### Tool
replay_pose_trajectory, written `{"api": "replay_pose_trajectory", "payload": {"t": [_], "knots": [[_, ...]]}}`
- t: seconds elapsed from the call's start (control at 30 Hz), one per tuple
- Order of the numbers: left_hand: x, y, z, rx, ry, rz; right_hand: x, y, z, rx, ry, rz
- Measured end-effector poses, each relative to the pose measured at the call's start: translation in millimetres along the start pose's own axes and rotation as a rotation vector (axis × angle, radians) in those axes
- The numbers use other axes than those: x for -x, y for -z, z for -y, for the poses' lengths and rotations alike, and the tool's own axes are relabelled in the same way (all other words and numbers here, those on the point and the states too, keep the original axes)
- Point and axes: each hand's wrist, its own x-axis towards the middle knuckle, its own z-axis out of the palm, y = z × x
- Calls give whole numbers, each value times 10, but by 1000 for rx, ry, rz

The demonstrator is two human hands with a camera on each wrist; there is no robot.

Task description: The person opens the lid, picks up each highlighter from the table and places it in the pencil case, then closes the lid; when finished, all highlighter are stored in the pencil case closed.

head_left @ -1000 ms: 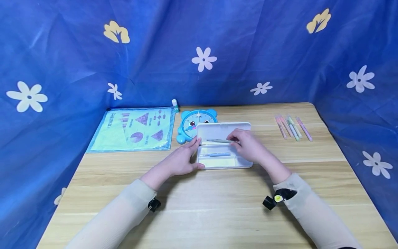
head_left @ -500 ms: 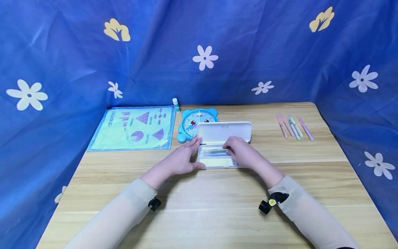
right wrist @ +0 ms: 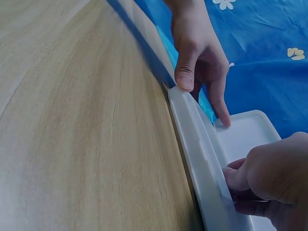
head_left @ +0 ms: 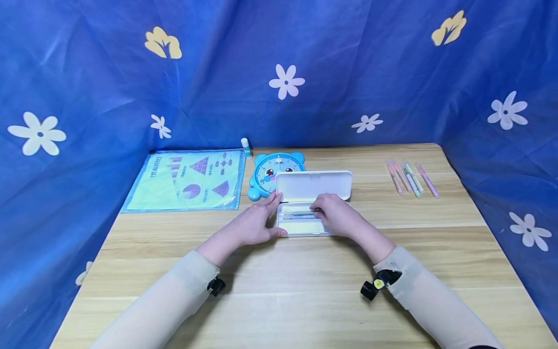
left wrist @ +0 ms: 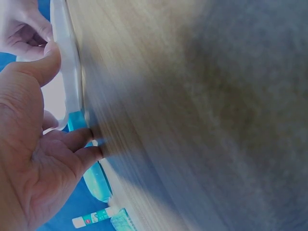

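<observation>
An open white pencil case (head_left: 305,228) lies on the table in the head view, its lid (head_left: 314,185) tilted up at the back. My left hand (head_left: 255,224) grips the case's left end, thumb at the front corner and fingers by the hinge and lid. My right hand (head_left: 337,217) reaches down into the case with curled fingers, pinching the end of a pen (head_left: 298,214) that lies in the rear compartment beside another. The right wrist view shows both the left hand (right wrist: 199,57) on the case corner and the right fingertips (right wrist: 236,179) inside, hiding the pen.
Behind the case stands a blue animal-faced toy clock (head_left: 265,169), with a glue stick (head_left: 246,148) farther back. A light-blue document pouch (head_left: 187,184) with printed charts lies at left. Several pastel pens (head_left: 410,177) lie at right. A blue flowered curtain (head_left: 218,97) hangs behind.
My right hand has lowered the pen from above the case into its rear compartment, then shifted slightly left. My left hand keeps its hold on the case.
</observation>
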Motion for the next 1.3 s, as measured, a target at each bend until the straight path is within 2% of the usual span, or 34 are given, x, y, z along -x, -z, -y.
{"api": "replay_pose_trajectory", "payload": {"t": [0.2, 0.37, 0.63, 0.83, 1.0, 1.3], "knots": [[-7, -4, -2, 0, 1, 5, 9, 6, -18, -13, -14, -1], [-8, -1, -15, -4, 4, 9, 44, 45, -49, -56, -1, -47], [-8, -1, -22, -8, 3, 13, 189, 283, -129, -108, -3, -147], [-15, -7, -6, -9, 3, 9, 349, 587, -252, -162, -72, -216], [-8, -4, -2, -7, 7, 7, 499, 796, -474, -173, -158, -295], [-3, 6, -17, -4, 4, 5, 717, 964, -1005, -158, -327, -489]]}}
